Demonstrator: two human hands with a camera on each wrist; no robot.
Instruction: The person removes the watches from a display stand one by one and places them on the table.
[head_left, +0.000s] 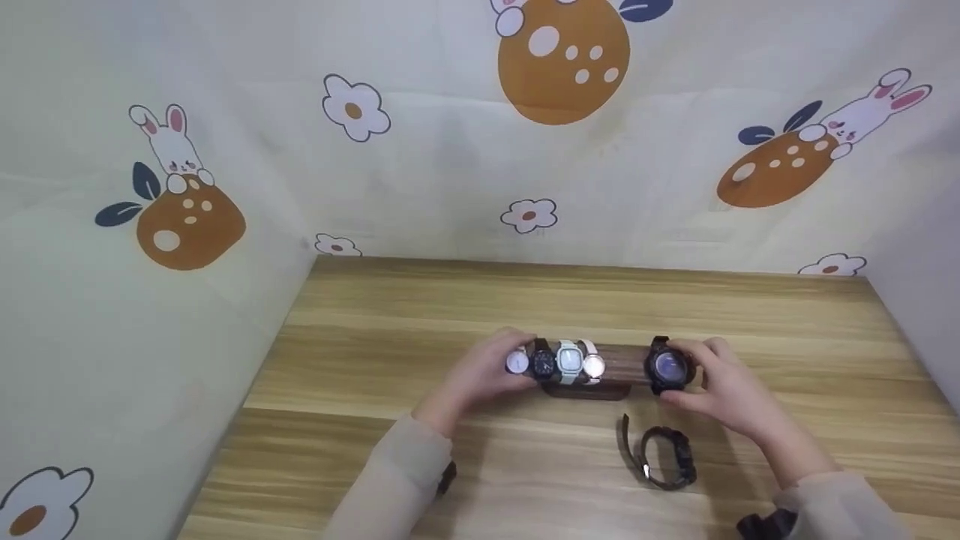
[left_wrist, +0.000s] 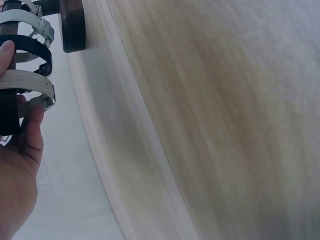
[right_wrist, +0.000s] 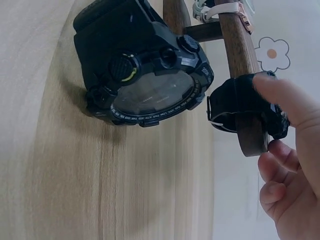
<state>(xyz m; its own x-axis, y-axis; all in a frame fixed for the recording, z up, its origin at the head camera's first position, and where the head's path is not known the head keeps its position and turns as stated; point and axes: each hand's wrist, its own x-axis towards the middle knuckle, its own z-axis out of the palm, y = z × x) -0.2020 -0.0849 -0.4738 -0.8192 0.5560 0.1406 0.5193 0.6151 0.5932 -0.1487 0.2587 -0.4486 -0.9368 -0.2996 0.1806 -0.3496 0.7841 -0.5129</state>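
At the middle of the wooden table (head_left: 345, 375), we see a dark wooden watch stand (head_left: 626, 365), its bar held at both ends and its foot partly hidden beneath. The left hand (head_left: 484, 369) curls its fingers round the left end, where a white-dialled watch (head_left: 517, 361) sits; from the left wrist we make out only the undersides of the straps, the beige one between the fingers, with the hand and stand cut off by the edge and the dials out of sight. Next along the bar come a small black watch (head_left: 544, 364), a mint square watch (head_left: 570, 359) and a pink-strapped watch (head_left: 594, 366) — their faces too small for us to read. Over the right end, the right hand (head_left: 727, 386) clamps its thumb and fingers on a large black watch (head_left: 668, 367); from the right wrist we see its strap looped round the bar, most of its face turned away. Nearer us a loose black watch (head_left: 684, 456) lies on its side, its dial hidden from above; from the right wrist the dial shows, yet its display is too dim to tell. Pale sleeves (head_left: 411, 456) partly cover dark objects at both wrists, which we cannot identify.
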